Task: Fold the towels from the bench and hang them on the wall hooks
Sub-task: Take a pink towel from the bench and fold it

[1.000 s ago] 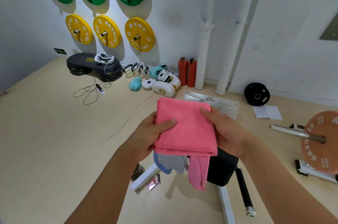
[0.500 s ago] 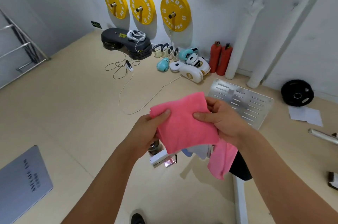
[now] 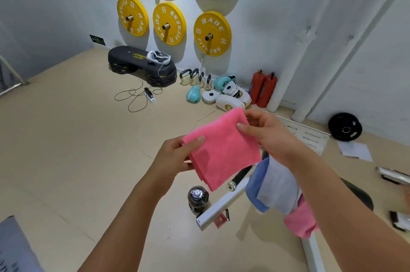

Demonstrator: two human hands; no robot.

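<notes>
A folded pink towel (image 3: 221,149) is held up in front of me over the floor. My left hand (image 3: 177,156) pinches its left edge, thumb on top. My right hand (image 3: 268,134) grips the top right corner between thumb and fingers. Below my right forearm, a blue and grey towel (image 3: 273,185) and another pink towel (image 3: 301,220) hang over the bench, whose black pad (image 3: 359,194) is mostly hidden by my arm. No wall hooks are in view.
A dark water bottle (image 3: 197,198) stands on the floor by the bench's white foot bar (image 3: 221,205). Yellow and green weight plates (image 3: 211,33) hang on the wall. Boxing pads (image 3: 230,98), fire extinguishers (image 3: 263,87), cables and a black plate (image 3: 345,126) lie along the wall.
The view has swung left and away from the bench. Both hands carried the pink towel along, and its loose hanging end is now tucked into the fold.
</notes>
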